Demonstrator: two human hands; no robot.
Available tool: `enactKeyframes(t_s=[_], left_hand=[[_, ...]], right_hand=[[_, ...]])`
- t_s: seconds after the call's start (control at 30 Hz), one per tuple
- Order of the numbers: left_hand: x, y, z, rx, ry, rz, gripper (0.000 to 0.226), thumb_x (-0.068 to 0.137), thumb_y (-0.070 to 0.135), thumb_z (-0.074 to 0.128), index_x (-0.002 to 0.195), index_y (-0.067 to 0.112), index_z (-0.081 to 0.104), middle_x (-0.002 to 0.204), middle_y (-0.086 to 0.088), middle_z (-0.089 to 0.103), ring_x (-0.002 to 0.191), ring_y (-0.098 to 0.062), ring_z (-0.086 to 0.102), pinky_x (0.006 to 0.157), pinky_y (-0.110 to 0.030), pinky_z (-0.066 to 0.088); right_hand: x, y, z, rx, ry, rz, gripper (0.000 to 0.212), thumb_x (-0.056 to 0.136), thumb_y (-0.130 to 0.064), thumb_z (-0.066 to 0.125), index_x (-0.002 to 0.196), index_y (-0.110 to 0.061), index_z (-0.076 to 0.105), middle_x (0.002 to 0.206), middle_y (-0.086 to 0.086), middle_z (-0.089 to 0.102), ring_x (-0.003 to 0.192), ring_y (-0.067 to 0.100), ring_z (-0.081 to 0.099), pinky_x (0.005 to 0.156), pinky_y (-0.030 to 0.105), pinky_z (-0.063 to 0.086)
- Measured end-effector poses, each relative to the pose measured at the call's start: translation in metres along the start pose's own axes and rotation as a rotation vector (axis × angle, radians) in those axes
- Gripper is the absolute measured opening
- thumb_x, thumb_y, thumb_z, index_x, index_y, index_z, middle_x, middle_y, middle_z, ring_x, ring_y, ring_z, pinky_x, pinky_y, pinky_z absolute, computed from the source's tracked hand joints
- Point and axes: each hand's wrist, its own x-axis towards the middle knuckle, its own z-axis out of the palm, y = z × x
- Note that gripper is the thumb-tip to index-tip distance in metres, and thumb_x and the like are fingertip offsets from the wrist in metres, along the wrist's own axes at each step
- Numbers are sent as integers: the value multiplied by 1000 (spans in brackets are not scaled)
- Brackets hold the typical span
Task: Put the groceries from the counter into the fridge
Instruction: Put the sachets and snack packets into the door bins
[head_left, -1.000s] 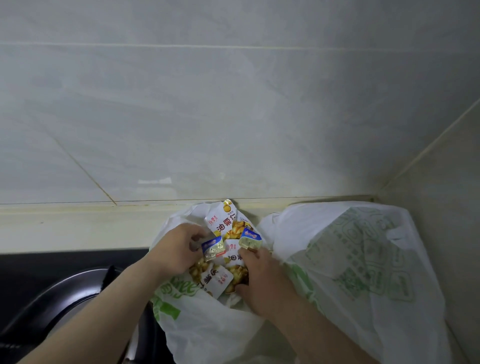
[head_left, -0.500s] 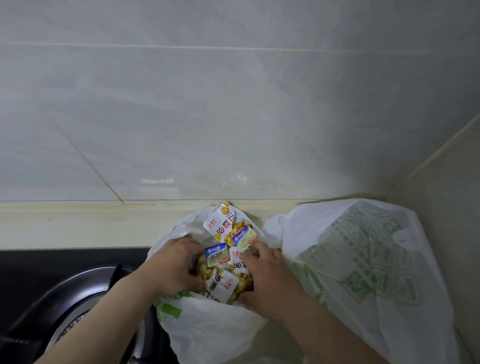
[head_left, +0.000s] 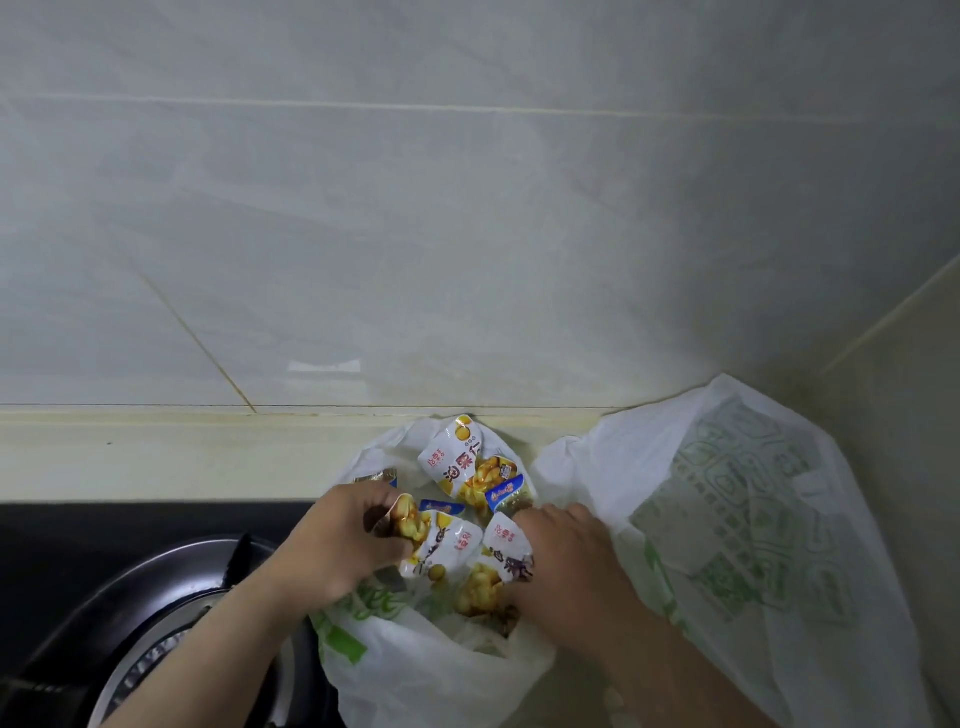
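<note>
On the counter (head_left: 156, 457) against the tiled wall (head_left: 467, 234), the job looks barely begun: glossy, crinkled snack packets (head_left: 460, 462) printed white and yellow lie heaped in the open mouth of a thin white plastic bag (head_left: 426, 670) with green print, and no fridge is in sight. The left hand (head_left: 337, 545) curls its fingers round one packet (head_left: 441, 545), while the right hand (head_left: 566, 561) reaches in beside it; whether it grips anything I cannot tell. A second bag (head_left: 727, 519), limp and filmy, slumps just beside.
</note>
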Motion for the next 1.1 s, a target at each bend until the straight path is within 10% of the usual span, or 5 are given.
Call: enactKeyframes(t_s=[0.27, 0.4, 0.53, 0.67, 1.1], left_hand=[[-6, 7, -1, -688, 181, -207, 15, 88, -5, 59, 94, 3, 70, 86, -17, 73, 77, -32, 69, 78, -41, 56], [-5, 9, -3, -932, 300, -268, 15, 94, -2, 52, 92, 6, 64, 78, -12, 70, 66, -24, 65, 63, -34, 56], [-3, 2, -5, -921, 306, -288, 19, 90, -9, 55, 102, 5, 60, 86, -15, 71, 67, -24, 67, 54, -30, 57], [-3, -1, -7, -863, 270, -298, 40, 71, -14, 72, 102, 8, 58, 85, -15, 69, 65, -25, 66, 57, -30, 54], [-2, 10, -15, -538, 314, -352, 7, 90, 8, 62, 95, 6, 66, 85, -18, 73, 81, -39, 71, 81, -55, 55]], right_hand=[[-12, 4, -6, 574, -29, 170, 19, 80, -22, 74, 95, -23, 63, 86, -10, 69, 78, -1, 64, 61, 20, 53], [-16, 7, -9, 882, 77, 258, 11, 85, -19, 73, 95, -23, 74, 83, -10, 75, 78, 2, 70, 71, 26, 59], [-13, 7, -10, 1133, 153, 345, 16, 89, -14, 70, 103, -20, 72, 94, 0, 77, 88, 18, 74, 83, 46, 59], [-6, 3, -13, 1256, 191, 410, 14, 92, -12, 65, 105, -17, 70, 94, 3, 77, 86, 21, 75, 80, 42, 60], [25, -5, -24, 1096, 250, 464, 6, 94, -25, 60, 95, -22, 66, 86, -1, 73, 76, 15, 72, 64, 30, 59]])
